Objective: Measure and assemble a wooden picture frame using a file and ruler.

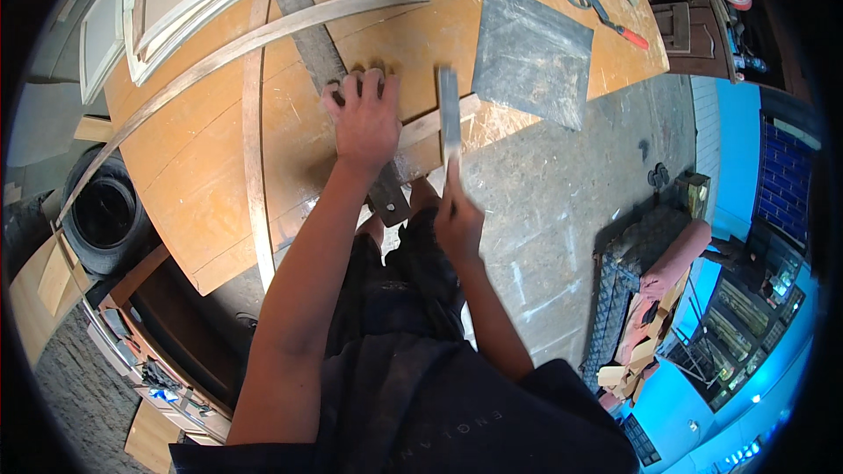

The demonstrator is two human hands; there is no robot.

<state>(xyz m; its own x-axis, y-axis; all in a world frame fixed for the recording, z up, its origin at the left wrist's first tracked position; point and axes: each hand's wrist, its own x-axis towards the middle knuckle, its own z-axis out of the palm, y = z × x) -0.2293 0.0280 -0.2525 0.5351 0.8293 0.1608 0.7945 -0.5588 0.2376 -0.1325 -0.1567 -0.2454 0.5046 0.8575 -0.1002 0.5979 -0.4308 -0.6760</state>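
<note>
My left hand (367, 123) bears down on a long dark flat bar (307, 39), its fingers bent over it. The bar lies across the orange-brown wooden board (184, 175), and its near end, with a hole, juts past the board's edge. A pale wood strip (421, 129) runs from beside this hand toward the right; how far it goes under the hand is hidden. In my right hand (459, 226) is a tool with a pale handle and a narrow grey metal head (449, 105), raised above the strip. Slight blur hides the tool's exact kind.
A square grey sheet (534, 53) rests at the board's right edge. Long wood strips (254, 123) cross its left side. Cream panels (189, 4) are stacked far left, and a red-handled tool (630, 37) lies far right. A tyre (104, 206) stands left. Padded goods (623, 281) sit right.
</note>
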